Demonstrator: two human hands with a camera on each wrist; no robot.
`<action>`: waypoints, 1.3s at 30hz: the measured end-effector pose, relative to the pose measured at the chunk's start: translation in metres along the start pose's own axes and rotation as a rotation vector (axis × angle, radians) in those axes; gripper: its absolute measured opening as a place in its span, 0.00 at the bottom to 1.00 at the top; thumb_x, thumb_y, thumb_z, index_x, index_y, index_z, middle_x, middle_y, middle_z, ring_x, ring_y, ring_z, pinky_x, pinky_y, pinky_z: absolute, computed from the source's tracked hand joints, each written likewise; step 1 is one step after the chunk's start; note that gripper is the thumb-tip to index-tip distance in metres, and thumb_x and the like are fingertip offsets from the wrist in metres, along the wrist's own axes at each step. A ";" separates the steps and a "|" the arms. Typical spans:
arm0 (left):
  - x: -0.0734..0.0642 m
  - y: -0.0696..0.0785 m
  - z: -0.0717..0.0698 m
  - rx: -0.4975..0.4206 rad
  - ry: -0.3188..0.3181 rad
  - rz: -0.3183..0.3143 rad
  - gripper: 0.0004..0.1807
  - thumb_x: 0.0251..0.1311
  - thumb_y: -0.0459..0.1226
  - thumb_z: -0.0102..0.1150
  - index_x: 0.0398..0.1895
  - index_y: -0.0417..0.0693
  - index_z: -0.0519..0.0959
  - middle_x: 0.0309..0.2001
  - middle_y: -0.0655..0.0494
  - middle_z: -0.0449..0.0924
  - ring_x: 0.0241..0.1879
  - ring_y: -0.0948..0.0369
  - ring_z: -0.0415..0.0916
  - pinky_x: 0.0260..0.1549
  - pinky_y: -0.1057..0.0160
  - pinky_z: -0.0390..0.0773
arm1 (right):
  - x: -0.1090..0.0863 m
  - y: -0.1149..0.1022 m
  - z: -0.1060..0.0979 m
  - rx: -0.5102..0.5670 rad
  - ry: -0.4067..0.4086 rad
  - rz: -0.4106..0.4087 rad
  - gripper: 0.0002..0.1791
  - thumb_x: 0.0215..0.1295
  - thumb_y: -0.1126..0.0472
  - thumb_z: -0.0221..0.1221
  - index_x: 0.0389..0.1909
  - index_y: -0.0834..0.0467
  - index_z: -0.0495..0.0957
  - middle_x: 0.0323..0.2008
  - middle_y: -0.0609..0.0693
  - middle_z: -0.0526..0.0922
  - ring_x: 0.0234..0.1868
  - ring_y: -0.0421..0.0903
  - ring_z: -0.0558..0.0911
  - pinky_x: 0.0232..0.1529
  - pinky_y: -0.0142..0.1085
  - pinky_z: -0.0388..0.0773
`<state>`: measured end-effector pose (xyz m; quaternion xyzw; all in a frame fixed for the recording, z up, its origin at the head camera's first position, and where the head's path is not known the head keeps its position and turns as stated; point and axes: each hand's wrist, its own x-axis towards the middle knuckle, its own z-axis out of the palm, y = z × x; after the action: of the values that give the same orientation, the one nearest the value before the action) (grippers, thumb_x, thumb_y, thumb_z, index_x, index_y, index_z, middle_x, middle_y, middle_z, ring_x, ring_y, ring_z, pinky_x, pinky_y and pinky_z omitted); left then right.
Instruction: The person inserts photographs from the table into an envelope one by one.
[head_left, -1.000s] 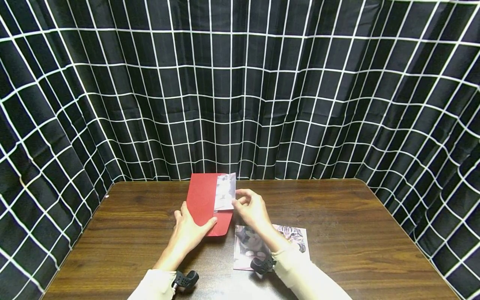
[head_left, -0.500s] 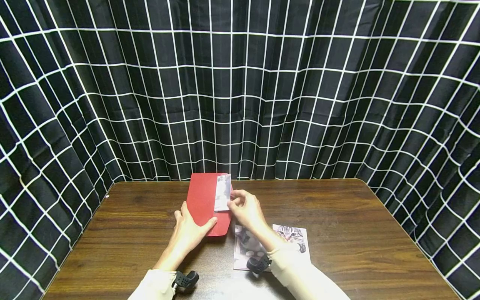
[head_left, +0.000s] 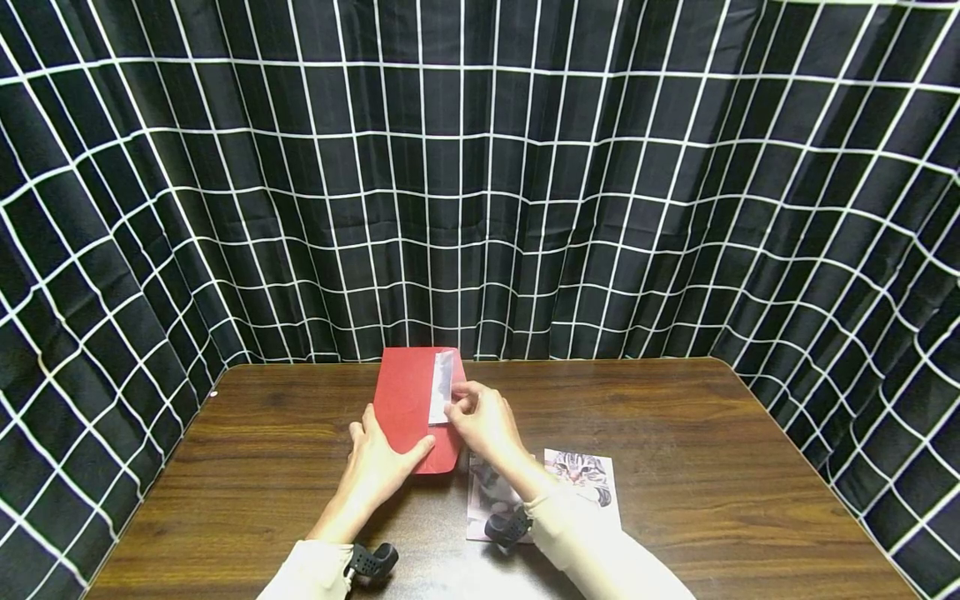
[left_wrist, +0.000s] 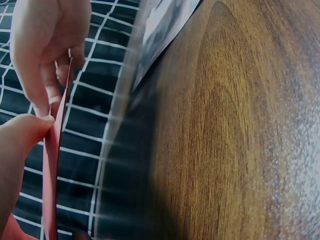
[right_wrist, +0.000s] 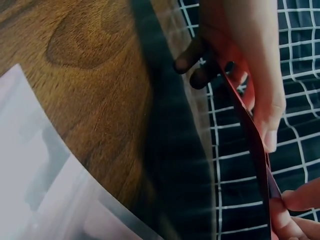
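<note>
A red envelope (head_left: 403,392) is held up above the far part of the table, its flap side to the right. My left hand (head_left: 378,462) grips its lower left part, thumb across the front and the other fingers behind. A pale printed photo (head_left: 440,392) sticks out of the envelope's opening as a narrow strip. My right hand (head_left: 483,421) pinches the photo's right edge between thumb and fingers. In the left wrist view the envelope (left_wrist: 51,170) appears edge-on, with the thumb pressed on it. The right wrist view also shows the envelope (right_wrist: 250,135) edge-on.
Cat photos lie on the brown wooden table (head_left: 697,483) under my right forearm; the tabby cat photo (head_left: 577,471) is at their right and a greyer cat photo (head_left: 483,500) at the left. A black curtain (head_left: 480,208) with white grid lines surrounds the table.
My right hand has moved left, and the photo has slid further into the envelope, so a narrower strip shows. The left hand and the envelope stay almost still.
</note>
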<state>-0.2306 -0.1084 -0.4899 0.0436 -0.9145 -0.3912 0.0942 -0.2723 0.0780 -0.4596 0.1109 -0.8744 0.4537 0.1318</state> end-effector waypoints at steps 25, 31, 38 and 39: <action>-0.003 0.003 0.002 -0.012 0.021 0.031 0.64 0.54 0.59 0.78 0.80 0.31 0.52 0.59 0.28 0.66 0.47 0.33 0.82 0.50 0.36 0.82 | 0.001 -0.007 0.013 -0.146 0.026 -0.042 0.15 0.65 0.62 0.70 0.51 0.62 0.88 0.27 0.47 0.89 0.39 0.51 0.89 0.60 0.56 0.73; -0.002 0.001 0.004 -0.007 0.020 0.040 0.64 0.54 0.59 0.78 0.80 0.31 0.52 0.59 0.28 0.65 0.48 0.33 0.81 0.51 0.35 0.82 | 0.001 -0.006 0.013 -0.145 0.028 -0.046 0.16 0.65 0.62 0.70 0.52 0.61 0.88 0.27 0.47 0.89 0.39 0.49 0.89 0.60 0.56 0.74; 0.000 0.000 0.003 -0.007 0.006 0.019 0.65 0.55 0.60 0.77 0.80 0.31 0.51 0.60 0.27 0.65 0.50 0.32 0.81 0.52 0.35 0.82 | -0.001 -0.002 0.007 -0.083 0.024 -0.027 0.17 0.62 0.65 0.68 0.53 0.62 0.88 0.29 0.47 0.89 0.32 0.44 0.83 0.46 0.47 0.79; 0.000 0.000 0.002 -0.007 0.005 0.015 0.65 0.55 0.60 0.77 0.81 0.30 0.51 0.60 0.27 0.65 0.50 0.32 0.81 0.53 0.35 0.81 | -0.001 -0.002 0.006 -0.071 0.022 -0.028 0.17 0.62 0.65 0.68 0.52 0.62 0.88 0.30 0.47 0.89 0.32 0.43 0.83 0.43 0.45 0.79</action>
<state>-0.2311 -0.1068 -0.4917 0.0376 -0.9132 -0.3934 0.0996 -0.2714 0.0723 -0.4620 0.1135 -0.8869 0.4215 0.1515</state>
